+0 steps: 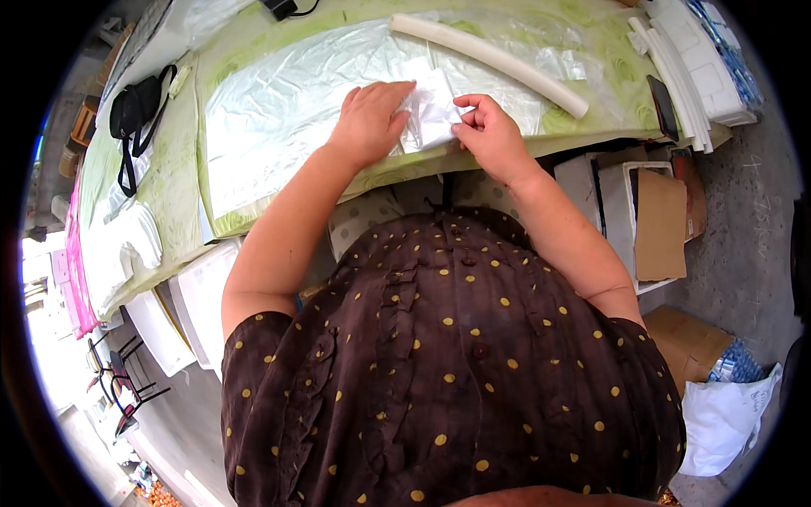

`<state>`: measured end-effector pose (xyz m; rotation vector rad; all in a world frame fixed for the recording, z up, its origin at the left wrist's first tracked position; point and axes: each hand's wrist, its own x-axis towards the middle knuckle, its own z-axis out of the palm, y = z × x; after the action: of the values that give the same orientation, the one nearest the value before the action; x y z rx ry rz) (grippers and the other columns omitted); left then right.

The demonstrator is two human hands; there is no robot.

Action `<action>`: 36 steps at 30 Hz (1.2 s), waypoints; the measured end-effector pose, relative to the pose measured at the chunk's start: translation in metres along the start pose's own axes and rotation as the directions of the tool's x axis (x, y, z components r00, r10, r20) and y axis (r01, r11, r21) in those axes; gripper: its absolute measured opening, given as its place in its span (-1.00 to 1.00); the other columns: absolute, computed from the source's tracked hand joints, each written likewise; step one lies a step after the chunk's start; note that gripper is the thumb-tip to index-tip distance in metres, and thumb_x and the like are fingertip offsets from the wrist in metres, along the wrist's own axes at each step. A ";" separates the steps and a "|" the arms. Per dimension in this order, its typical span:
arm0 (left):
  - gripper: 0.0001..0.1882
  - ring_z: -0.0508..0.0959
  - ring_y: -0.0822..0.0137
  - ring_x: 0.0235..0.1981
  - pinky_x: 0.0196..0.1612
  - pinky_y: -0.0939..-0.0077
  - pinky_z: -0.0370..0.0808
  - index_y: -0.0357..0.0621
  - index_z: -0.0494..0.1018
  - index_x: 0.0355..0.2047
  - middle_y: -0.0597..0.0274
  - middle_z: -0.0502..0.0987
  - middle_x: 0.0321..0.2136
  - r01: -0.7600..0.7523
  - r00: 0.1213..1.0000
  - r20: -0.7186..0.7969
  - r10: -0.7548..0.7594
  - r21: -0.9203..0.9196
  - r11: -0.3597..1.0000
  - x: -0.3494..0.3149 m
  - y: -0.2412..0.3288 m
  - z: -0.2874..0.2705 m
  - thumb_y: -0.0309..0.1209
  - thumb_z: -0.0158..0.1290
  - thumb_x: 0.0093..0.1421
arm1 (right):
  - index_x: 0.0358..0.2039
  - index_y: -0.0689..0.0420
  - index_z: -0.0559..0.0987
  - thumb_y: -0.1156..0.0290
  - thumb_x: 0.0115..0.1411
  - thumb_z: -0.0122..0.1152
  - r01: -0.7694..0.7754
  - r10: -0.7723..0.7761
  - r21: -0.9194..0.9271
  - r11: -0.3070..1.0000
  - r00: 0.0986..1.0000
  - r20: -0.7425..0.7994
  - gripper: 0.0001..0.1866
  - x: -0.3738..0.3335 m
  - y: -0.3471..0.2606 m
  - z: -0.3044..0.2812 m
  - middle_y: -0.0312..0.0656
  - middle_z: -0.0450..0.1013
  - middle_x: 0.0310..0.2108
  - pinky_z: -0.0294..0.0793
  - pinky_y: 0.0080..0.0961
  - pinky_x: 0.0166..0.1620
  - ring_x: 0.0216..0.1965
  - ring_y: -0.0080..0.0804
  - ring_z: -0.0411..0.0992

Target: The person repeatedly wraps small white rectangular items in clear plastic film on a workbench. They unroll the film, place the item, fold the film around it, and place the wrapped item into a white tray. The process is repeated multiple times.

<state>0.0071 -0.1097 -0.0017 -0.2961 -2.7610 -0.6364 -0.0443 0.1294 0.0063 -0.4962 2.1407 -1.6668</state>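
Note:
A small folded white plastic sheet (pixel 435 106) lies near the table's front edge, on top of a large clear plastic film. My left hand (pixel 367 125) rests palm down at its left side, fingers stretched out flat, the fingertips touching its edge. On the other side, my right hand (pixel 494 139) has its fingers curled, with thumb and forefinger at the sheet's right edge, gripping it. The clear film (pixel 279 127) is spread wide and wrinkled over the green patterned tablecloth (pixel 173 190).
A long cream roll (pixel 498 63) lies diagonally behind my hands. At the right end are white tubes (pixel 676 80) and a dark phone (pixel 663 106). A black bag (pixel 135 110) with a strap lies at the left. Below the table's right side stand cardboard pieces (pixel 661 224) and boxes.

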 end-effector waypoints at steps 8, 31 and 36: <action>-0.22 0.53 0.25 -0.21 0.27 0.19 0.28 -0.01 0.16 0.40 0.43 0.57 0.08 0.047 0.999 -0.006 -0.047 -0.026 0.999 0.019 -0.014 0.002 -0.29 0.18 0.19 | 0.35 0.31 0.25 0.40 0.09 0.36 -0.175 0.176 -0.070 0.982 0.984 0.011 -0.18 0.007 -0.032 -0.003 -0.22 0.54 -0.31 0.50 -0.55 -0.31 -0.41 -0.52 0.48; -0.40 0.21 0.14 0.38 0.39 -0.29 -0.06 0.24 0.46 0.22 0.33 0.45 0.20 0.263 0.941 0.178 -0.287 0.147 0.953 0.057 -0.001 0.005 -0.17 0.14 0.10 | 0.25 0.23 0.38 0.57 0.14 0.29 -0.223 0.168 0.194 0.955 0.950 0.263 -0.37 0.011 -0.015 -0.023 -0.34 0.52 -0.28 0.43 -0.64 -0.31 -0.32 -0.61 0.42; -0.35 0.24 0.15 0.34 0.40 -0.09 -0.01 0.28 0.48 0.19 0.21 0.46 0.17 0.262 0.963 0.036 -0.268 0.122 0.957 0.054 -0.003 0.012 -0.26 0.22 0.00 | 0.22 0.24 0.40 0.56 0.12 0.30 -0.240 0.206 0.108 0.965 0.944 0.256 -0.38 0.015 -0.015 -0.021 -0.35 0.50 -0.36 0.37 -0.68 -0.42 -0.42 -0.64 0.40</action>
<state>-0.0472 -0.0991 0.0044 0.0876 -2.9001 -0.5329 -0.0670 0.1356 0.0243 -0.3777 1.8175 -1.5287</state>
